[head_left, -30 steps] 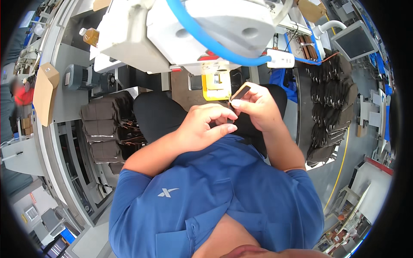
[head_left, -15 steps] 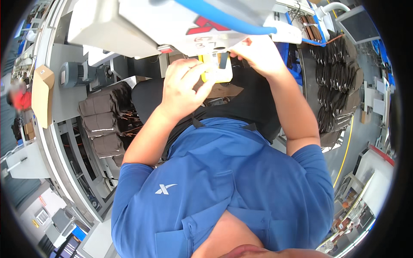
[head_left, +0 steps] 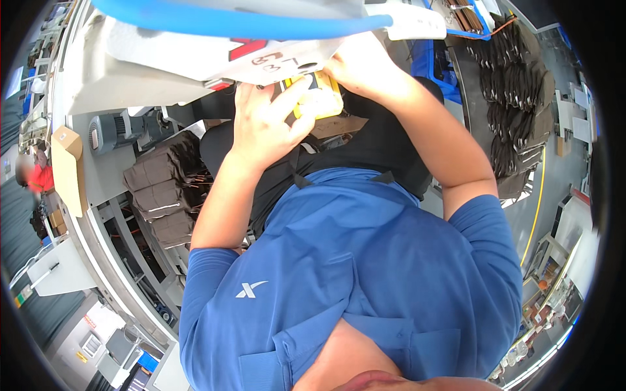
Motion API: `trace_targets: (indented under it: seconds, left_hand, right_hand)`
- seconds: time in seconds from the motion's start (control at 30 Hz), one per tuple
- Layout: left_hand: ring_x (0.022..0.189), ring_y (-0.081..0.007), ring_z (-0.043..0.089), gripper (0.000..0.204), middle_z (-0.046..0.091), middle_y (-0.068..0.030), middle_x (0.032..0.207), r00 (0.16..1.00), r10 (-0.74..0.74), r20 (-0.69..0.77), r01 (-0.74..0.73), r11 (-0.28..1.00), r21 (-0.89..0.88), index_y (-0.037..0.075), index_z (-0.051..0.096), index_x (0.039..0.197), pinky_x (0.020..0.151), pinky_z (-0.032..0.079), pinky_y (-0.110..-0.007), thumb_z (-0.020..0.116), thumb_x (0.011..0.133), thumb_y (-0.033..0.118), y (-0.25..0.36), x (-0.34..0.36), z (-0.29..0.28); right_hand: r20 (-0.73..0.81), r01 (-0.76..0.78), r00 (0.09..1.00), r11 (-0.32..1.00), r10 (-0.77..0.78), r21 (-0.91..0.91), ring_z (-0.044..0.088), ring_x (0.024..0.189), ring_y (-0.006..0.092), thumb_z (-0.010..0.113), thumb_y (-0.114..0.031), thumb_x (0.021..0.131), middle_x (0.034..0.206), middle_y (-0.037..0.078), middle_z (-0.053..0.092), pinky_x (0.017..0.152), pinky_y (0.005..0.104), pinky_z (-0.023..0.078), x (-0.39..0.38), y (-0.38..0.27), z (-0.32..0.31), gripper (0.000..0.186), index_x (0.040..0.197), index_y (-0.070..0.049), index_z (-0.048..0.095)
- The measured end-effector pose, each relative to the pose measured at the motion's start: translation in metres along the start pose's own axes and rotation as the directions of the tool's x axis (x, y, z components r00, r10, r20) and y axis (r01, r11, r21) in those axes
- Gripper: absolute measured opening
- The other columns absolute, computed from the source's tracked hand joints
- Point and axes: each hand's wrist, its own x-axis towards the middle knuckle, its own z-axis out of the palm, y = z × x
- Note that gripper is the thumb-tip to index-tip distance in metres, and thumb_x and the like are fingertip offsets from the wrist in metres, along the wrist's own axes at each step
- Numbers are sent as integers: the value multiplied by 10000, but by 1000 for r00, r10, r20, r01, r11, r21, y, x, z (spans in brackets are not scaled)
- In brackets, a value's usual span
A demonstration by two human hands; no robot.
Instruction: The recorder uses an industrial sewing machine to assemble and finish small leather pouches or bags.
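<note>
Just below the white head of a machine (head_left: 156,72), likely a sewing machine, sits a yellow block-shaped part (head_left: 328,106) with a small dark piece on it. My left hand (head_left: 264,124) reaches it from the left, fingers spread, the thumb and index finger at its near left side. Close by its upper right, my right hand (head_left: 362,68) has its fingers bent together under the machine head's edge. What those fingertips pinch, if anything, is hidden.
A thick blue hose (head_left: 228,25) crosses above the machine head. Stacked dark fabric pieces (head_left: 160,179) lie at the left, and more dark pieces (head_left: 512,98) hang at the right. A grey motor (head_left: 114,135) and a cardboard box (head_left: 67,143) stand to the left.
The view has shifted, so the machine head and hose sit further left and higher. My right hand has drawn in toward the yellow part; my left fingers have spread more.
</note>
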Motion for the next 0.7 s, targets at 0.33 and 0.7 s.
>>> trace_targets:
  seconds: [0.33, 0.7]
  left_hand:
    - [1056, -262, 640, 402, 711, -66, 1115, 994, 96, 48, -99, 993, 62, 63, 756, 1075, 981, 433, -450, 777, 692, 186, 2, 9, -4]
    - [957, -265, 646, 354, 714, -91, 1123, 991, 57, 121, -72, 990, 122, 43, 725, 1059, 921, 454, -414, 795, 759, 217, 22, 13, -5]
  right_hand:
    - [155, -101, 982, 993, 109, -58, 664, 942, 320, 622, -232, 910, 946, 121, 676, 841, 426, 530, 1, -6, -4, 250, 1016, -26, 718]
    - [261, -126, 957, 992, 125, -12, 661, 936, 310, 619, -227, 879, 942, 127, 669, 831, 435, 514, 9, 7, -8, 209, 941, -36, 678]
